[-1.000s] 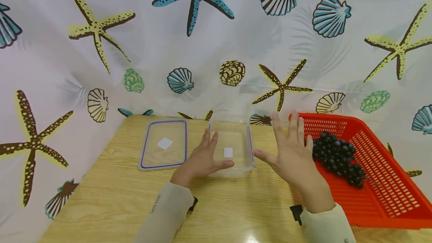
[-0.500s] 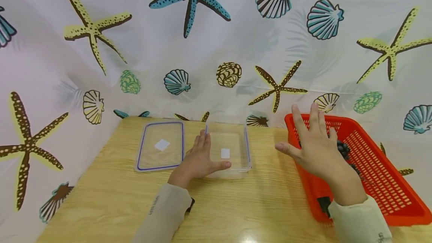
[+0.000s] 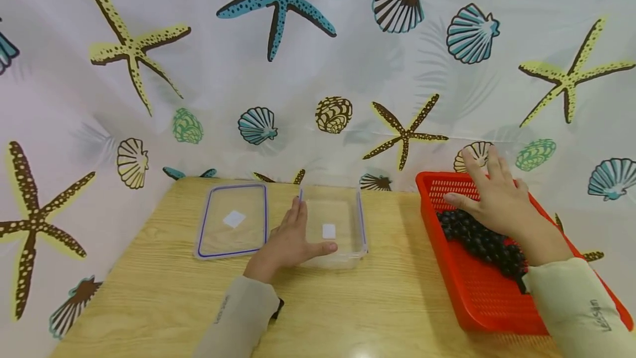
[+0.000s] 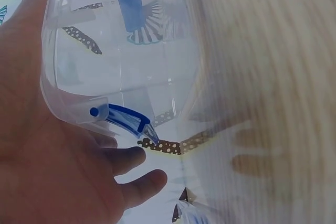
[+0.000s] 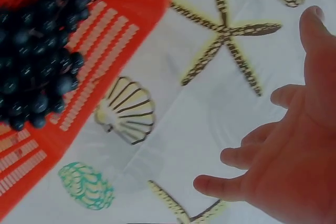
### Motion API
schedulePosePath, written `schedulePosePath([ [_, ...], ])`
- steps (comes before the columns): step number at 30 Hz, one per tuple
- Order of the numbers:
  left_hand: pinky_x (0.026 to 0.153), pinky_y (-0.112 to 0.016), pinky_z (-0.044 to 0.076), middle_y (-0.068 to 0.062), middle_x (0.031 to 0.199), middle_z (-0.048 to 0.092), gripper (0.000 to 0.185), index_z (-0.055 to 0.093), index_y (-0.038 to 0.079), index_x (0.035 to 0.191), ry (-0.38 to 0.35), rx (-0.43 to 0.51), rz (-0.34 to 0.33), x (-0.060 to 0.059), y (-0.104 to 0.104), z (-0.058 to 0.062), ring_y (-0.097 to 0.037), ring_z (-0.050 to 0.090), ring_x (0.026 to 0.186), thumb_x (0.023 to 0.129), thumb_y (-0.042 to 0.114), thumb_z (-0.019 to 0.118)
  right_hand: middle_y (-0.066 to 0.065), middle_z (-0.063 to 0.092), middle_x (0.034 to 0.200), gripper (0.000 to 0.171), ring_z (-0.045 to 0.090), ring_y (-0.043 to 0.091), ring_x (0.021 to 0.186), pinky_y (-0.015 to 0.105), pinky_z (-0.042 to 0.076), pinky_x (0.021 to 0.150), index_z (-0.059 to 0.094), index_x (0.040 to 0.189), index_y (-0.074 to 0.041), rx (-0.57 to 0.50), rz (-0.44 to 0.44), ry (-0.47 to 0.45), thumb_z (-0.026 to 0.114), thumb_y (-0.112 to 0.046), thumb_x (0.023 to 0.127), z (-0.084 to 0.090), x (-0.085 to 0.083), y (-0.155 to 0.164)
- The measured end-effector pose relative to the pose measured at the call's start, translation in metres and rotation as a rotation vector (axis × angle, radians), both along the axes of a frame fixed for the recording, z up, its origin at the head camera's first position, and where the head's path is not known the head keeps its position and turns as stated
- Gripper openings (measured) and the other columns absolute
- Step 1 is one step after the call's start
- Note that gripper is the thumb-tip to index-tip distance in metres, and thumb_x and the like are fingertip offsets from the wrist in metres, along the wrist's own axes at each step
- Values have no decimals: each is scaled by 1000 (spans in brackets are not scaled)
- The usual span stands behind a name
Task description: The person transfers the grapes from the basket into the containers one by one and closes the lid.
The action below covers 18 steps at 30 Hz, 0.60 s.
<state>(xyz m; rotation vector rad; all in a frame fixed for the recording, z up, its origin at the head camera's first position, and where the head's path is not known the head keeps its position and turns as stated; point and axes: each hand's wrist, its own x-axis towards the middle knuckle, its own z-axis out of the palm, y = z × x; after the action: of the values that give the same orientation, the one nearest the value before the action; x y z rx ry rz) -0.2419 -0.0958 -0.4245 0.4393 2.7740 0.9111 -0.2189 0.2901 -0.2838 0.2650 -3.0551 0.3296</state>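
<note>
shell-and-starfish cloth [image 3: 298,76] at the far side, wood-grain table [image 3: 372,297] in front. your left hand [image 3: 285,242] is at the clear container [image 3: 338,211], mid-table: fingers straight along its left wall, thumb out by the near side; can't tell how firm any contact is. lid [image 3: 248,236] with blue seal lies flat, left of the container. your right hand [image 3: 502,203], well apart from your left, spreads its fingers above the red basket [image 3: 489,300] at right, dark grapes [image 3: 474,242] inside.
</note>
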Motion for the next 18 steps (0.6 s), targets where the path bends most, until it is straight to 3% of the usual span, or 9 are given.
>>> schedulePosePath([
  [10, 116, -62, 17, -11, 166, -16, 127, -7, 7, 160, 1, -1, 9, 2, -1, 1, -42, 8, 151, 82, 76, 65, 32, -30, 156, 107, -12, 63, 140, 85, -1, 97, -14, 161, -19, 4, -67, -124, 51, -70, 94, -15, -31, 38],
  [18, 115, -62, 19, -10, 166, -17, 126, -6, 7, 161, -4, -5, 22, 3, -1, 1, -47, 15, 148, 83, 74, 67, 39, -23, 155, 110, 6, 70, 135, 86, 14, 94, -9, 161, -11, 7, -52, -224, 59, -64, 94, -35, -45, 47],
])
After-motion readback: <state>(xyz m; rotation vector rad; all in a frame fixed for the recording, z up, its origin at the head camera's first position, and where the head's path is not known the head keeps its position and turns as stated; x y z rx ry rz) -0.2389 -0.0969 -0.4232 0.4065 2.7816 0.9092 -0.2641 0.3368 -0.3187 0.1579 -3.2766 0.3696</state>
